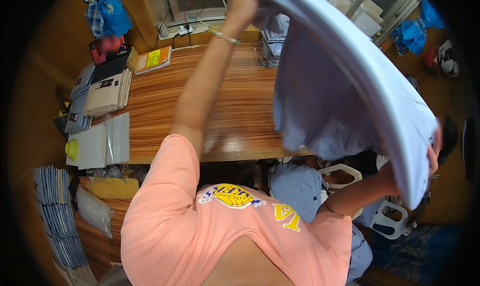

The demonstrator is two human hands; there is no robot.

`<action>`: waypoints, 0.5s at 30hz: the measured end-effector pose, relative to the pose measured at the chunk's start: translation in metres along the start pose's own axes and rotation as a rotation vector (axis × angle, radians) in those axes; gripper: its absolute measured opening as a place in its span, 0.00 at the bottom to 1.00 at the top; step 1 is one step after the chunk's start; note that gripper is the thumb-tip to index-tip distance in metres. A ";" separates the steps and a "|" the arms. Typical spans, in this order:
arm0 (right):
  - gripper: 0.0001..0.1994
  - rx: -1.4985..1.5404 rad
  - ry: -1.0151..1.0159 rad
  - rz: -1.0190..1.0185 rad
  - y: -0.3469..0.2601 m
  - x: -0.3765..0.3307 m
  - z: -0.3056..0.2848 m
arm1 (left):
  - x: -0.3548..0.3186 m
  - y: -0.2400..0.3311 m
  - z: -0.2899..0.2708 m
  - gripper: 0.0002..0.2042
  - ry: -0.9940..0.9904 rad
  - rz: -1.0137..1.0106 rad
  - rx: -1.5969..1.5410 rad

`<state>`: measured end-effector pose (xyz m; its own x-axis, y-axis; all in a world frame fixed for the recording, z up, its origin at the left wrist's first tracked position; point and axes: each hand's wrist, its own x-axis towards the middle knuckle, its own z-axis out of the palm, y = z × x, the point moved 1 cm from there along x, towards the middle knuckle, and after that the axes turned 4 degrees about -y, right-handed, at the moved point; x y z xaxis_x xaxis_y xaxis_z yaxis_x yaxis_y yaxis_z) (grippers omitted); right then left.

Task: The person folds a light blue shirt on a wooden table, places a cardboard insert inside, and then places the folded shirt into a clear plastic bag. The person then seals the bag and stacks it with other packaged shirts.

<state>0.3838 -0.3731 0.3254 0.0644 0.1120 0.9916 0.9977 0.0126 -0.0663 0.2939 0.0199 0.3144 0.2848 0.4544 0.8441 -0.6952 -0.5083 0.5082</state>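
A light blue garment [330, 86] is stretched out in the air between my two hands, its upper edge bowed in a long curve. At the top of the view my left hand [243, 7] is closed on one end of that edge; its fingertips are partly hidden. My right hand [433, 156], slightly blurred, grips the other end at the far right. The garment's lower part hangs over the table's right side and hides some of it. I cannot make out collar or sleeves, so its exact kind is unclear.
The wood-grain table [230, 101] lies ahead. At its left are folded beige garments [107, 92], clear plastic sleeves [118, 138] and a booklet [154, 59]. A tall stack of folded blue garments [59, 221] stands lower left. Blue garments [297, 186] and a white chair [390, 221] sit lower right.
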 end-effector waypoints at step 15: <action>0.19 0.731 -1.402 0.766 -0.176 -0.247 0.354 | -0.275 0.005 -0.422 0.17 0.204 -0.685 1.252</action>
<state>0.1851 -0.0508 0.0533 0.0162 0.9955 -0.0931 0.5153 -0.0881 -0.8525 -0.0663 0.2010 0.0125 0.1472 0.9079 0.3925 0.5930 -0.3987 0.6996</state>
